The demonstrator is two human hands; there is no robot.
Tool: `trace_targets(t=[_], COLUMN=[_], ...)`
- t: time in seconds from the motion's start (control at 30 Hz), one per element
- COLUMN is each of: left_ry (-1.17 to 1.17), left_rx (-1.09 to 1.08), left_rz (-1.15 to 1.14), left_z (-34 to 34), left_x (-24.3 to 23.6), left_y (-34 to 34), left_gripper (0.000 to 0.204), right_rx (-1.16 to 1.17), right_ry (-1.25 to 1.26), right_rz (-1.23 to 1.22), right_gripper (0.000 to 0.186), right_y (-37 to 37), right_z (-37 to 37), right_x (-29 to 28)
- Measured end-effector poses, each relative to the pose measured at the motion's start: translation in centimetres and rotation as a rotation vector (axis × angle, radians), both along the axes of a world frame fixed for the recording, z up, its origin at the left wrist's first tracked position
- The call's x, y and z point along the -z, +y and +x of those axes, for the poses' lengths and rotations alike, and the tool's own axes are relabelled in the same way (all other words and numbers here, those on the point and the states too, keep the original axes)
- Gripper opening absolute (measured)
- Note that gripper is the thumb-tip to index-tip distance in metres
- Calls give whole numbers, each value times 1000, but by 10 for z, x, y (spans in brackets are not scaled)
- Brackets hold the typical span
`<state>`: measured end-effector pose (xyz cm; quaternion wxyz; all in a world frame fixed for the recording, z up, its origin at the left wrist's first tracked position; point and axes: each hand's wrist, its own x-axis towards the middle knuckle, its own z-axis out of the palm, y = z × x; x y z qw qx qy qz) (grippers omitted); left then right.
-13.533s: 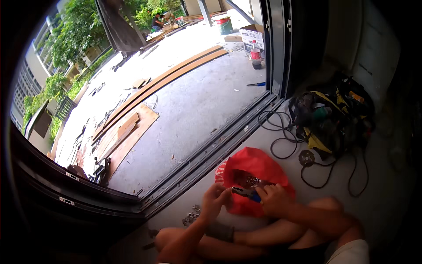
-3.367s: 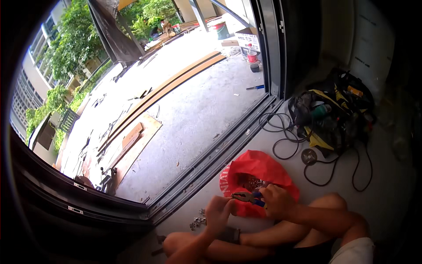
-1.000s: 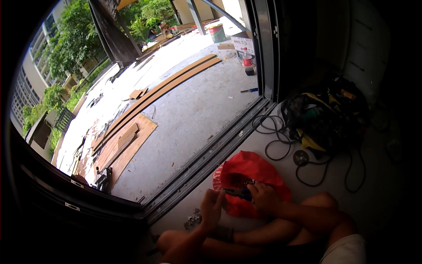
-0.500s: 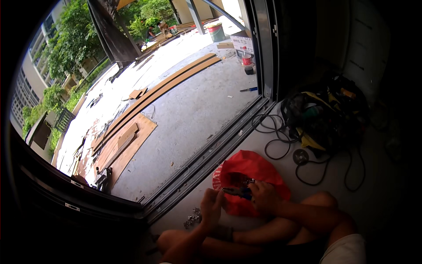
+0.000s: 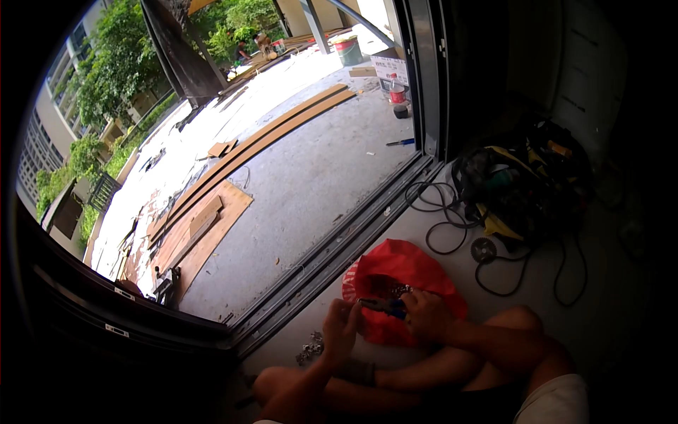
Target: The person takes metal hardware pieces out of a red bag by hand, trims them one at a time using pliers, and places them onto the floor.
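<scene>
My right hand [image 5: 426, 315] is wrapped round the blue handles of a pair of pliers [image 5: 381, 306], whose dark jaws point left. At the jaws' tip my left hand [image 5: 342, 328] is closed in a pinch; whatever it holds there is too small to make out. Beneath both hands lies an open red bag [image 5: 417, 265] with small shiny metal pieces [image 5: 400, 290] inside. More such metal parts [image 5: 311, 348] sit in a little heap on the floor, left of my left wrist. My crossed legs are close below the hands.
A sliding door track [image 5: 332, 253] runs diagonally past the bag. To the right are a black and yellow tool bag [image 5: 522, 187], a black cable [image 5: 452, 247] and a round saw blade [image 5: 483, 250]. Outside lie long brown boards [image 5: 261, 150] and a plywood sheet [image 5: 229, 205].
Almost nothing differs. The pliers and both hands hold nearly the same place, with only a very slight shift of the jaws and fingers.
</scene>
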<state>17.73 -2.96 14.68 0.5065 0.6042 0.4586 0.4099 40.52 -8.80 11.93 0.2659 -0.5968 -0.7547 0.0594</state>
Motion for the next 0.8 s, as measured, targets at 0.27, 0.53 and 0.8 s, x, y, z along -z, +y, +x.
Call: trace_targets(t=[0.27,0.53,0.8], left_ry=[59,3,-56], left_rx=[7,14,28], left_rz=[0,81,146], left_z=[-6,-5,4], left_x=[3,10,4], left_y=[-9,2,-2], left_gripper=[18,15,8], right_rx=[-28,41,38], right_ry=[11,18,-5], right_rz=[29,-25,44], right_gripper=[32,39,51], right_y=[-11,2,8], right_z=[-1,1,3], right_x=[2,-10,-6])
